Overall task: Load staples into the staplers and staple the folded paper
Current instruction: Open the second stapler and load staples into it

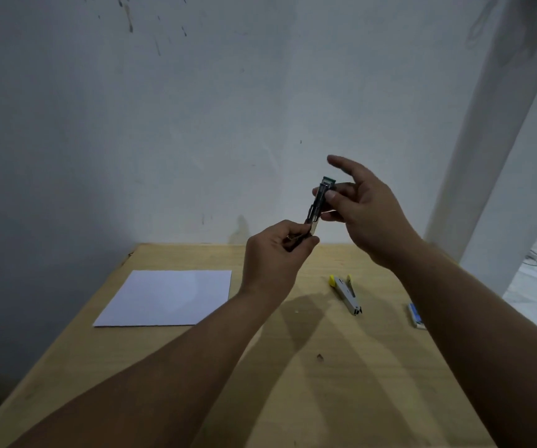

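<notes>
Below both hands lay the wooden table [293,383], folded paper [170,297] left of them, yellow stapler [346,294] beneath the right. Left hand [273,250] gripped the green stapler [320,205] upright by its base, right hand [362,208] pinching its top, presumably for loading.

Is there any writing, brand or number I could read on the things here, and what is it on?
No text can be read.
Small blue and white box: any print is too blurred.
Green stapler held in both hands: no legible label.
Yellow stapler: no visible marking.
Paper: blank.
</notes>
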